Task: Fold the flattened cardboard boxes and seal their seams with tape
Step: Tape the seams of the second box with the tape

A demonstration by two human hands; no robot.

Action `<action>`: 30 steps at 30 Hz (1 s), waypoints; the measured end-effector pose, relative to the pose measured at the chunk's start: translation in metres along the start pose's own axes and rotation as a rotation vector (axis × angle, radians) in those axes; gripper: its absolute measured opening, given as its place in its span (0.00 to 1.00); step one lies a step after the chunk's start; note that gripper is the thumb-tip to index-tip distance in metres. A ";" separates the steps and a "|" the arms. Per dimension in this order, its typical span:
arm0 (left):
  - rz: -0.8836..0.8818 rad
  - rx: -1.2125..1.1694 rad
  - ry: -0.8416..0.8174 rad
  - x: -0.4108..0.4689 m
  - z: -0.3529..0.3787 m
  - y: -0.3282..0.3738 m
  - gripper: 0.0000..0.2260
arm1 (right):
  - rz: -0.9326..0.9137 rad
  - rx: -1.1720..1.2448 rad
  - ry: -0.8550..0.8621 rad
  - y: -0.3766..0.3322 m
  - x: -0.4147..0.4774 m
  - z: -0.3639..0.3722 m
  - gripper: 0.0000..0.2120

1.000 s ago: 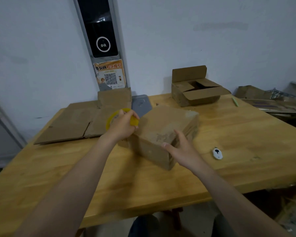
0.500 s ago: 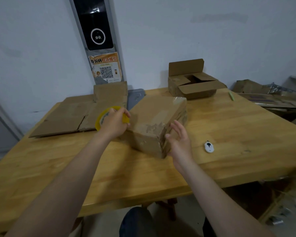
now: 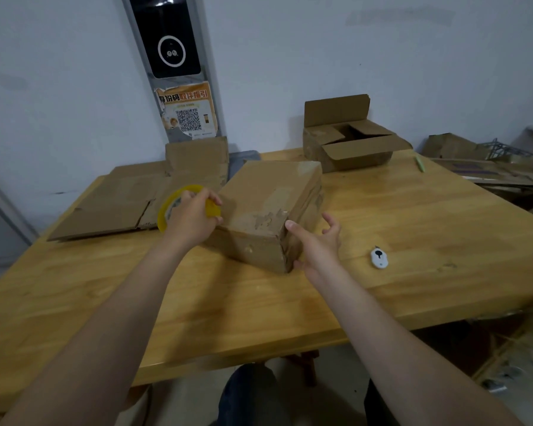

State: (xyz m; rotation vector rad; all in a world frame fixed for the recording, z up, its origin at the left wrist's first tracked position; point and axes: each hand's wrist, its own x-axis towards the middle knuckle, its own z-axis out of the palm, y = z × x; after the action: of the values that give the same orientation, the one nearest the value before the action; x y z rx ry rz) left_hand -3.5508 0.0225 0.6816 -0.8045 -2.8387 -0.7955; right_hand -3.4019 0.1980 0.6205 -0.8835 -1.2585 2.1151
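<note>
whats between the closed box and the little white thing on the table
The right hand, open at the closed box's right end; beyond it, only bare table wood up to the small white gadget. The head view shows it.

We're in a bare packing room, folks: wooden counter (image 3: 428, 241) against a white wall (image 3: 290, 56), tape roll (image 3: 166, 212) gripped in the left hand (image 3: 191, 224), flattened cardboard (image 3: 114, 207) just beyond it, an open box (image 3: 360, 147) well past the right hand (image 3: 319, 250), scrap cardboard (image 3: 480, 170) heaped farther right.
</note>
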 end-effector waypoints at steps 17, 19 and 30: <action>0.100 -0.739 0.291 -0.061 -0.038 0.065 0.10 | -0.514 -0.261 -0.180 -0.106 -0.058 0.022 0.10; 0.102 -0.824 0.315 -0.068 -0.040 0.081 0.11 | -0.639 -0.391 -0.187 -0.125 -0.066 0.022 0.07; -0.038 -0.909 0.262 -0.107 0.009 0.090 0.11 | -0.758 -0.783 -0.274 -0.110 -0.060 -0.023 0.15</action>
State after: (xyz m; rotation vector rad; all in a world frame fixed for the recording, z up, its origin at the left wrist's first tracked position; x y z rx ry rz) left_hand -3.4126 0.0425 0.6920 -0.6245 -2.1866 -2.0638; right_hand -3.3337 0.2157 0.7269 -0.2746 -2.1926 1.1501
